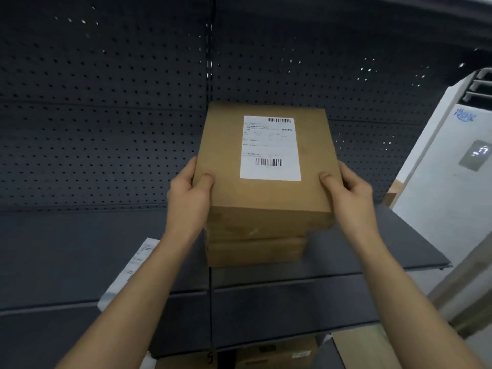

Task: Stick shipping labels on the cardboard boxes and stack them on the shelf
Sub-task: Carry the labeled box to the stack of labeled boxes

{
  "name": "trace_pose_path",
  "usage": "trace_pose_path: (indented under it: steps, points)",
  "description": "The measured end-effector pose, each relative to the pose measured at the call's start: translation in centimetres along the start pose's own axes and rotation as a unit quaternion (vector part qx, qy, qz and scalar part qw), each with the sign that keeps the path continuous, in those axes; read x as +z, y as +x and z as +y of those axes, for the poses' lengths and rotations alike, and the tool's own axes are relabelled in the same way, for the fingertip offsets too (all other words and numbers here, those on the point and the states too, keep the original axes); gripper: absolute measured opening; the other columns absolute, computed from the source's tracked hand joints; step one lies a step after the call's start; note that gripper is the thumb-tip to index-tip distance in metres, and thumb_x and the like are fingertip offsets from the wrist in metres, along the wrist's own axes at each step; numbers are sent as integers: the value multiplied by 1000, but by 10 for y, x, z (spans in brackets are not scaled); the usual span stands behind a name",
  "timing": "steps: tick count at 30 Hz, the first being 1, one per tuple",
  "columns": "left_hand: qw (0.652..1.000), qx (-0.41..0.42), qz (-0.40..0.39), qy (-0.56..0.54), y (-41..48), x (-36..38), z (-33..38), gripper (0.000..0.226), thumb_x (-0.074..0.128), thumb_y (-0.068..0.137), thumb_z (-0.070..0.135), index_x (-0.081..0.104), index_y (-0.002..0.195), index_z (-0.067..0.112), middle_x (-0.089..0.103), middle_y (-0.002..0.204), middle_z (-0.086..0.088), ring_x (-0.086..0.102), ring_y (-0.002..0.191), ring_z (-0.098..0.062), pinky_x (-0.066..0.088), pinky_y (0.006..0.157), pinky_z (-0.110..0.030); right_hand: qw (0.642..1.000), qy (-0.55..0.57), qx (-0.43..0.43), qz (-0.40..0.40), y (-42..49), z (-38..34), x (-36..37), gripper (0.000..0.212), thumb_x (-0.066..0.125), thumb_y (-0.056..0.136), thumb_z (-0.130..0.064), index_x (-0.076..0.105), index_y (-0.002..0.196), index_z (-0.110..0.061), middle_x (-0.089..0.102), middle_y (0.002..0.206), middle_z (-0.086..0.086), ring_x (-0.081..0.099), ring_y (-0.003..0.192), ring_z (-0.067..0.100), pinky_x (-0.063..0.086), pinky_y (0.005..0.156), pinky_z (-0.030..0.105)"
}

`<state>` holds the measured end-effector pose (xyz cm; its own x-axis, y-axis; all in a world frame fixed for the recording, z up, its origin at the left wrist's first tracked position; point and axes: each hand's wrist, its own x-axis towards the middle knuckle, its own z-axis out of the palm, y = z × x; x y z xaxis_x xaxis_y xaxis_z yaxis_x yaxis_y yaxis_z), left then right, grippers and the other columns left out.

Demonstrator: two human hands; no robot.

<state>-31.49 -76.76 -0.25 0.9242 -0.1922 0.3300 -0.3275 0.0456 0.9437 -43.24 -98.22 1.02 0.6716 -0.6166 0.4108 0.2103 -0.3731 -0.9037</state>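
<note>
Left hand and right hand grip top box between them.

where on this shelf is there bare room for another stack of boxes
Widest bare patch: the shelf left of the box stack, between the pegboard back and the label sheet at the front edge. A narrower strip lies right of the stack. Crowded middle: left hand and right hand grip the top box.

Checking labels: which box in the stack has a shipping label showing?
The top box, gripped by left hand and right hand, carries a white label on top. The boxes beneath show plain brown fronts.
</note>
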Motion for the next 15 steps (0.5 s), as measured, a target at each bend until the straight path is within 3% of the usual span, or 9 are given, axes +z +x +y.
trace_pose_path:
  steps: [3, 6, 9, 11, 15]
  points:
    - [999, -24, 6, 32, 15, 6, -3, 25, 49, 98, 18, 66, 108, 35, 72, 85, 20, 65, 75, 7, 47, 61, -10, 1000, 6, 20, -7, 23, 8, 6, 24, 55, 97, -16, 69, 116, -20, 73, 101, -10, 64, 80, -5, 44, 64, 7]
    - [997, -41, 18, 55, 28, 13, -5, 21, 51, 96, 23, 68, 104, 33, 74, 90, 15, 68, 87, -7, 52, 72, -27, 999, 4, 43, -23, 46, 15, 9, 22, 55, 97, -18, 70, 113, -22, 73, 98, -9, 66, 80, -1, 45, 61, 7]
    - [996, -52, 30, 70, 36, 22, -2, 19, 52, 97, 23, 68, 106, 29, 73, 92, 12, 68, 83, -6, 50, 64, -22, 996, 1, 71, -55, 66, 21, 9, 24, 56, 97, -21, 68, 118, -22, 73, 102, -7, 68, 84, 4, 47, 60, 11]
    - [994, -60, 37, 84, 40, 27, -2, 17, 53, 97, 25, 68, 105, 29, 73, 95, 14, 67, 89, -7, 48, 69, -23, 993, 1, 87, -74, 77, 24, 9, 25, 56, 97, -23, 67, 119, -22, 72, 103, -7, 68, 87, 7, 47, 62, 16]
    - [987, -95, 30, 124, 51, 31, -6, 14, 55, 91, 38, 67, 99, 35, 71, 97, 15, 65, 96, -11, 48, 79, -28, 986, 5, 116, -120, 95, 33, 9, 14, 56, 98, -23, 64, 109, -26, 69, 95, -12, 66, 69, -5, 47, 54, 12]
